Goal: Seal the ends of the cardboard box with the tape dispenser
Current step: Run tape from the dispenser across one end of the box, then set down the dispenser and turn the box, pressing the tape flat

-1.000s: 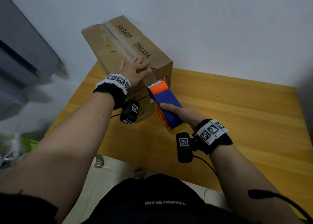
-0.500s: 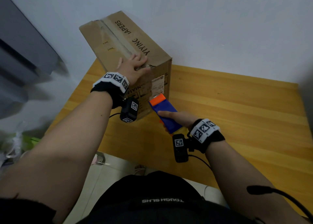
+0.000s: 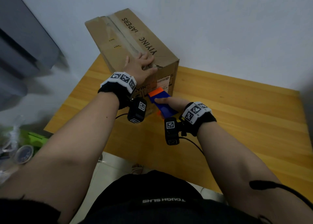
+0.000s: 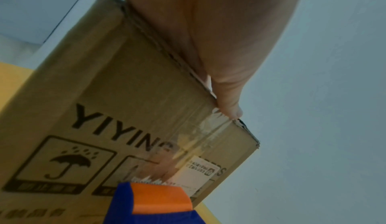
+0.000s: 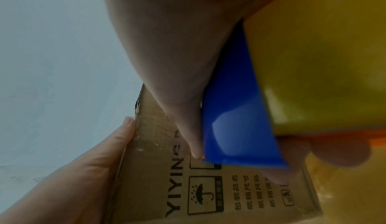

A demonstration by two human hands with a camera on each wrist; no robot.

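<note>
Far left there's a blurred grey shape and some green clutter below the surface edge, well away from any fingers. Now the left hand: it lies flat on top of the cardboard box, fingers spread and straight, the fingertips right at the near top edge where the strip of clear tape folds over. The box itself stands on the yellow wooden surface, printed end face towards the person, directly under those left fingers.

Moving right: the tape dispenser, blue body, orange nose, sits below the left fingers and is pressed against the end face. The right hand grips it, fingers curled round the blue body with the thumb clamped on the far side. In the left wrist view the toothed blade sits right on the cardboard, with tape stretched from it up to the left fingertips.

My read: this is the cut at the foot of the strip. To do it well, keep the left palm bearing down so the box cannot skid, tip the nose so the teeth bite, then twist off sharply. After that the loose tail wants rubbing flat, otherwise it may lift. The far end isn't visible from here.
</note>
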